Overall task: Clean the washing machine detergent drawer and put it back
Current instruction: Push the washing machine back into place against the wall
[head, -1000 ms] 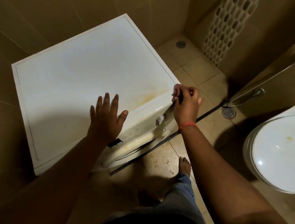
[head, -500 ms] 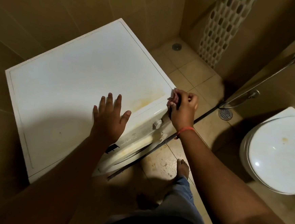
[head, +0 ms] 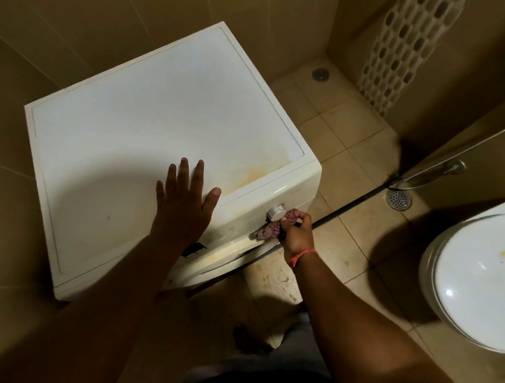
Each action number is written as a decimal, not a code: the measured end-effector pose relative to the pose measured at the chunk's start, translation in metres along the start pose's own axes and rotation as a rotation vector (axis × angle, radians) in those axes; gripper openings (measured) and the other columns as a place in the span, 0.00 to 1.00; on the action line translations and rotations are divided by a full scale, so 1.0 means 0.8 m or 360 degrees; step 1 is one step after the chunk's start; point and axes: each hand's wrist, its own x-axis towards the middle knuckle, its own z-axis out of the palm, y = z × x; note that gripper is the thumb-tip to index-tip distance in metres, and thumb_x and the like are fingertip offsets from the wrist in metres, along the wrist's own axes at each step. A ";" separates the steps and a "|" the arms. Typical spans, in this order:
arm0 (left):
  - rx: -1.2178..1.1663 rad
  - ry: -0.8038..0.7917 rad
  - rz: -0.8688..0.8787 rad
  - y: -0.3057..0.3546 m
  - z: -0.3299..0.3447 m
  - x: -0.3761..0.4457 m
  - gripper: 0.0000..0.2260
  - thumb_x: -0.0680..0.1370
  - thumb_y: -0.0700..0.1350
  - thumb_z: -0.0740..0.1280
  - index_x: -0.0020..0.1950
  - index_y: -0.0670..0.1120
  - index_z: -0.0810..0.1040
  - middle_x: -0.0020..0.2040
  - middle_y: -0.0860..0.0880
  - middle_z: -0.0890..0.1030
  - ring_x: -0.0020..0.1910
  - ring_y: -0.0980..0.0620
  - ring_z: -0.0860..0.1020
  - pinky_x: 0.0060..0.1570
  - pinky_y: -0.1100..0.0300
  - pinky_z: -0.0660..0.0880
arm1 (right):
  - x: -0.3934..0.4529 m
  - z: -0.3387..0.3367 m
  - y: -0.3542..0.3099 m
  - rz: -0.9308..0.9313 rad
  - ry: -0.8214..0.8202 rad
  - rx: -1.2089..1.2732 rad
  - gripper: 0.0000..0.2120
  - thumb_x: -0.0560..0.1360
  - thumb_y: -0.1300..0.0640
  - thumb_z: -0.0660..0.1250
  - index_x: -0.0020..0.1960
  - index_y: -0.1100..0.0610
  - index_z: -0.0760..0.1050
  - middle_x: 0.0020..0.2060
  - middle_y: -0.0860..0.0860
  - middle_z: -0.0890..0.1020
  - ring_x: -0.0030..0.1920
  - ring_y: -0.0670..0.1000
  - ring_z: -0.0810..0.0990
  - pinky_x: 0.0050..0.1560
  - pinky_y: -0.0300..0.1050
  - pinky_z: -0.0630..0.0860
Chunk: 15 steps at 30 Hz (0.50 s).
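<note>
At frame centre, the left hand (head: 185,199) is laid flat, fingers straight, on the washing machine (head: 158,141) top; a checked cloth (head: 272,227) is gripped by the right hand (head: 298,231) beside the dial (head: 276,212); the detergent drawer cannot be made out

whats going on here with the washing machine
A person stands over a white washing machine in a tiled bathroom. The left hand rests flat on its top, fingers spread. The right hand holds a bunched pinkish cloth against the front panel, right beside the control dial, as if wiping there. A toilet stands to the right.
</note>
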 end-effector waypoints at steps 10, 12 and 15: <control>-0.0026 0.0062 -0.0063 -0.036 -0.005 -0.040 0.36 0.77 0.65 0.40 0.80 0.47 0.54 0.79 0.40 0.53 0.78 0.38 0.51 0.72 0.36 0.52 | -0.085 0.086 0.060 0.0188 0.0006 0.0420 0.18 0.76 0.71 0.63 0.63 0.59 0.69 0.49 0.62 0.80 0.46 0.58 0.83 0.54 0.55 0.81; -0.0039 0.0069 -0.0100 -0.050 -0.007 -0.049 0.33 0.79 0.65 0.41 0.80 0.49 0.51 0.80 0.42 0.51 0.79 0.40 0.49 0.74 0.38 0.49 | -0.101 0.104 0.055 0.0076 0.0077 0.0235 0.13 0.75 0.66 0.67 0.56 0.54 0.70 0.52 0.60 0.81 0.50 0.57 0.83 0.56 0.55 0.81; -0.0080 0.0066 -0.0156 -0.069 -0.009 -0.062 0.30 0.81 0.62 0.46 0.80 0.50 0.48 0.80 0.44 0.48 0.79 0.42 0.46 0.75 0.39 0.46 | -0.127 0.127 0.038 -0.0231 0.0256 -0.0214 0.13 0.73 0.59 0.71 0.51 0.49 0.69 0.56 0.55 0.78 0.50 0.53 0.81 0.59 0.50 0.79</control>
